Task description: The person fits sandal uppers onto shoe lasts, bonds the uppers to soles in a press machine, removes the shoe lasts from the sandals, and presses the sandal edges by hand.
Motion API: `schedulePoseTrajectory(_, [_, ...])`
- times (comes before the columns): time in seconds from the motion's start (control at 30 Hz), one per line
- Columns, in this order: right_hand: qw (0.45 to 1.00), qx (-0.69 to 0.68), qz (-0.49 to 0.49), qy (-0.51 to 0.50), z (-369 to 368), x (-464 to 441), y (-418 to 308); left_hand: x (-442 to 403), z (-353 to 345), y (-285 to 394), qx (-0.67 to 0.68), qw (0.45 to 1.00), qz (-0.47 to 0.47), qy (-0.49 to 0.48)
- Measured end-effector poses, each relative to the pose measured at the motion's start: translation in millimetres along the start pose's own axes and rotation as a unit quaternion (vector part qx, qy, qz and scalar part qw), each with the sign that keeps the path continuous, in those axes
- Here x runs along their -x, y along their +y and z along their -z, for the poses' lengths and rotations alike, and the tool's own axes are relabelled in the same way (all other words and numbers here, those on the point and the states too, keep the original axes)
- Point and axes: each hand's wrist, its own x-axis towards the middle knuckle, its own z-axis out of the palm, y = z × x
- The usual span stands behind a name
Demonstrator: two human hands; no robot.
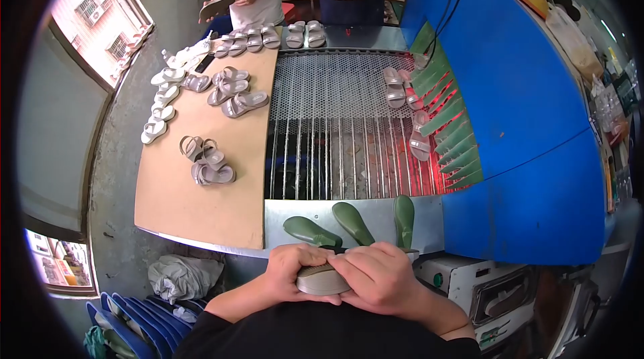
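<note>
Close to my body, both hands are closed on a thick-soled sandal (323, 282) with a pale grey-beige side and a brownish textured face. My left hand (295, 270) wraps its left end, thumb along the top. My right hand (377, 277) grips the other end, fingers bent over it. Much of the sandal, including any straps, is covered by my hands. Just beyond it, green shoe lasts (353, 223) stand at the near metal edge (295, 210). A small dark piece (333, 249) shows behind my fingers; I cannot tell what it is.
A tan board (201, 211) on the left bears several sandals (243, 103). Beside it runs a conveyor of metal rods (335, 158); sandals (394, 88) lie near green flaps (448, 117) on a red-lit blue machine (523, 104). Two people across hold soles. Blue panels (144, 322) stand lower left.
</note>
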Motion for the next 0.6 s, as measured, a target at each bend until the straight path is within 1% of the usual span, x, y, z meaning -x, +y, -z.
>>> schedulePoseTrajectory(0.1, [0.998, 0.019, 0.011, -0.055, 1, 4, 1, 0, 1, 1, -0.004, 0.999, 0.01, -0.032])
schedulePoseTrajectory(0.2, [0.988, 0.11, 0.038, -0.105, -5, 11, -1, 3, 1, -8, 0.013, 0.999, 0.022, -0.039])
schedulePoseTrajectory(0.27, [0.994, 0.024, 0.005, -0.105, -4, 8, 4, 9, 0, -10, 0.008, 0.999, 0.04, -0.031])
schedulePoseTrajectory(0.33, [0.993, -0.061, -0.029, -0.099, 4, -4, 10, 20, -6, -21, 0.105, 0.994, 0.017, 0.022])
schedulePoseTrajectory(0.4, [0.983, -0.146, -0.067, -0.092, 34, -13, 10, 28, -7, -29, 0.184, 0.981, -0.001, 0.068])
schedulePoseTrajectory(0.43, [0.977, -0.159, -0.099, -0.105, 44, -7, 13, 31, -5, -31, 0.214, 0.973, -0.01, 0.084])
schedulePoseTrajectory(0.47, [0.979, -0.138, -0.113, -0.103, 52, -3, 16, 33, -1, -33, 0.243, 0.965, -0.019, 0.099])
schedulePoseTrajectory(0.5, [0.98, -0.117, -0.126, -0.098, 58, 1, 19, 37, 3, -36, 0.261, 0.961, -0.034, 0.089])
schedulePoseTrajectory(0.53, [0.981, -0.094, -0.141, -0.093, 59, 4, 21, 38, 4, -36, 0.261, 0.96, -0.042, 0.096])
schedulePoseTrajectory(0.6, [0.979, -0.088, -0.142, -0.115, 51, 12, 26, 40, 3, -37, 0.27, 0.955, -0.058, 0.108])
